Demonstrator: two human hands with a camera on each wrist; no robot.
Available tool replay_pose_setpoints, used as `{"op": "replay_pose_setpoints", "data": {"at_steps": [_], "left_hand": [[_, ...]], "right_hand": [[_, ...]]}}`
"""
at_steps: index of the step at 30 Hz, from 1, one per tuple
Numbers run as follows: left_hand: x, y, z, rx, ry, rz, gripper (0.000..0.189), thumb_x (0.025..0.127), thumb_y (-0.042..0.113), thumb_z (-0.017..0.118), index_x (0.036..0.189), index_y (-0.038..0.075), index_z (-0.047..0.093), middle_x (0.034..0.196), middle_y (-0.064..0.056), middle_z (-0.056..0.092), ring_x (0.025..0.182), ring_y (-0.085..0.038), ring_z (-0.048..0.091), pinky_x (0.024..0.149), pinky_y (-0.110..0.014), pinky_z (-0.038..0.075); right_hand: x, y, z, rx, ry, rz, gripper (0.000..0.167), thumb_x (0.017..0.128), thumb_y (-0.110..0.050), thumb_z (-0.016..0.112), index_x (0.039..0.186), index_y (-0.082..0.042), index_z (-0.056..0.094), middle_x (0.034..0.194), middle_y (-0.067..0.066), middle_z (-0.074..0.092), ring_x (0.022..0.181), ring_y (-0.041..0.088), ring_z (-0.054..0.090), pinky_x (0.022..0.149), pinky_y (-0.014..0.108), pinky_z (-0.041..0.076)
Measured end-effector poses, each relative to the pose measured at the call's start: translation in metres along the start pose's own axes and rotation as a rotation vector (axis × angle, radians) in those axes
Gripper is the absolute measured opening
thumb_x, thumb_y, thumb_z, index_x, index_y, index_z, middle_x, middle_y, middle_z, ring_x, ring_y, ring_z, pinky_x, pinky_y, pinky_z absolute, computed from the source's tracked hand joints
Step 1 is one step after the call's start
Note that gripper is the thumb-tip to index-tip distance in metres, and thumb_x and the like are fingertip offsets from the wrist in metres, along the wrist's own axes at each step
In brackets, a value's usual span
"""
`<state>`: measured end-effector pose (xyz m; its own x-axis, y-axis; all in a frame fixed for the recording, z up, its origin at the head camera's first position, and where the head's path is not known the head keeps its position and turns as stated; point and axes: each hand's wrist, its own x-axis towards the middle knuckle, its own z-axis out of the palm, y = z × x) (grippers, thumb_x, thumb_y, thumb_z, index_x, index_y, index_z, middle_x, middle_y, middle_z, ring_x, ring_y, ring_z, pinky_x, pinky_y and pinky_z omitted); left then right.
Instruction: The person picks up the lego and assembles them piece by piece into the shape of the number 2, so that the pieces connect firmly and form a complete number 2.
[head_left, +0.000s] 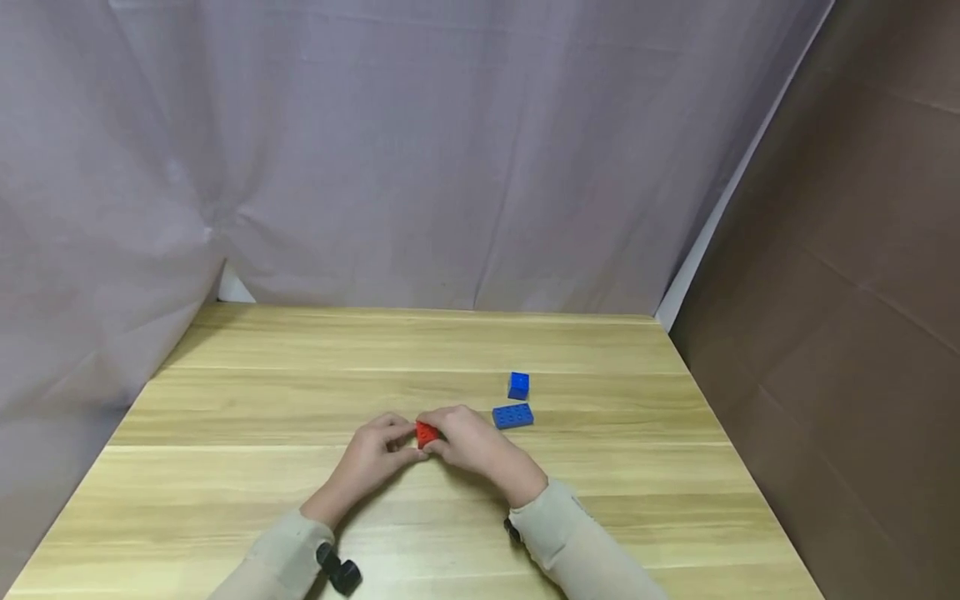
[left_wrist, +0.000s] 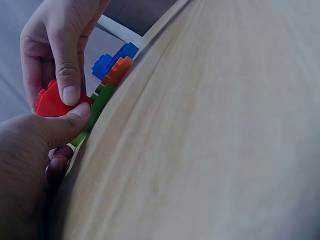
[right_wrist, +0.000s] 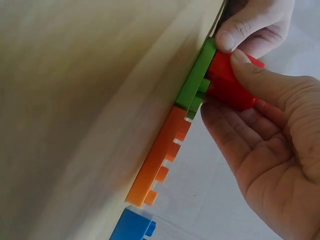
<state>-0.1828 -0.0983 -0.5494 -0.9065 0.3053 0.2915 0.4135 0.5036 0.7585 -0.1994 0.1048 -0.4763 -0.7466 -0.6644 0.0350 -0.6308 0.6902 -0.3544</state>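
Note:
My right hand (head_left: 468,442) pinches a red toy brick (head_left: 426,434) between thumb and fingers. In the right wrist view, the red brick (right_wrist: 227,85) sits against the studded side of a green brick (right_wrist: 196,75), whose studs show beside it. The thumb of my left hand (head_left: 375,450) lies at the green brick's end, close by the red one. Seen from the left wrist, that left hand (left_wrist: 30,145) has its thumb and fingers round the near end of the green brick (left_wrist: 101,105). From the head view the green brick is hidden.
An orange brick (right_wrist: 157,157) lies in line with the green one, low on the wooden table (head_left: 300,383). Right of my hands are a long blue brick (head_left: 513,416) and a smaller blue brick (head_left: 518,385) behind it. Grey cloth (head_left: 375,167) hangs along the back edge.

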Motion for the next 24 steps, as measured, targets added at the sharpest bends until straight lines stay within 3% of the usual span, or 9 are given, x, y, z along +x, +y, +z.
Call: {"op": "replay_pose_setpoints", "data": {"at_steps": [15, 24], "left_hand": [[0.0027, 0.0023, 0.0035, -0.001, 0.009, 0.008, 0.042, 0.081, 0.029, 0.086, 0.118, 0.013, 0.075, 0.095, 0.008, 0.064, 0.078, -0.008, 0.055, 0.066, -0.023, 0.052], [0.0023, 0.0065, 0.0052, 0.014, 0.003, 0.029, 0.041, 0.082, 0.023, 0.086, 0.118, 0.009, 0.075, 0.095, 0.004, 0.063, 0.077, -0.010, 0.055, 0.065, -0.022, 0.051]], "right_hand": [[-0.0010, -0.0030, -0.0017, 0.001, 0.029, 0.010, 0.025, 0.094, -0.016, 0.074, 0.118, -0.013, 0.070, 0.093, -0.007, 0.067, 0.079, 0.005, 0.057, 0.067, 0.018, 0.050], [-0.0038, -0.0025, -0.0007, -0.010, 0.031, 0.018, 0.027, 0.094, -0.018, 0.074, 0.120, -0.013, 0.069, 0.097, -0.005, 0.069, 0.081, 0.005, 0.057, 0.069, 0.019, 0.050]]}}
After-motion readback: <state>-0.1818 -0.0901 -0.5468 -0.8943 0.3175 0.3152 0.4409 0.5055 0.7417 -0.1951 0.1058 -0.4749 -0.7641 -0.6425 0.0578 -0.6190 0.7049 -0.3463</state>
